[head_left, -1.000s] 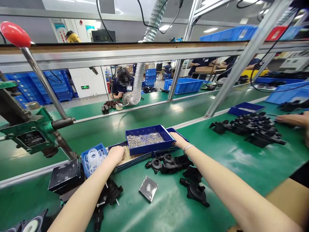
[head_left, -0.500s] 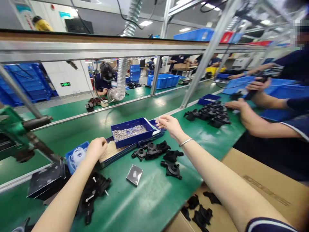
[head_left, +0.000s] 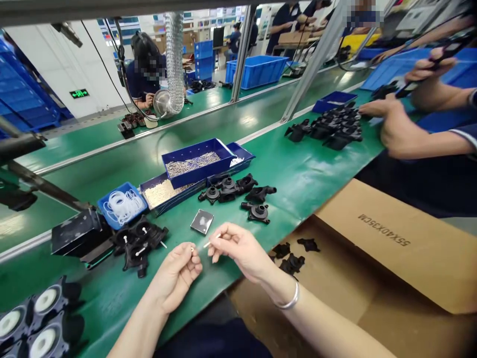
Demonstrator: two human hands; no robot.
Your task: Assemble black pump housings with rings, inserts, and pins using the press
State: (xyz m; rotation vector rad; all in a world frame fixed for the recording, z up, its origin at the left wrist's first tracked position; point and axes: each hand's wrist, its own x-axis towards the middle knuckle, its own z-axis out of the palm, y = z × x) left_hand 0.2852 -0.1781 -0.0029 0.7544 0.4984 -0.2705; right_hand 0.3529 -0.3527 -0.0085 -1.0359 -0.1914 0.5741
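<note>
White pin [head_left: 212, 240]: clamped between thumb and fingers of my right hand [head_left: 236, 248], above the worktop [head_left: 316, 169] near its front edge. My left hand [head_left: 181, 271], just beside but not touching, is pinched on a small pale piece [head_left: 192, 249]. Beyond them I log a grey block [head_left: 202, 222], with black housings [head_left: 139, 243] to its left, white pegs [head_left: 144, 230] sticking out. Towards the back edge: blue tub [head_left: 128, 187] of rings, then pellet tray [head_left: 179, 200], with a screw tray [head_left: 203, 174] resting across it.
</note>
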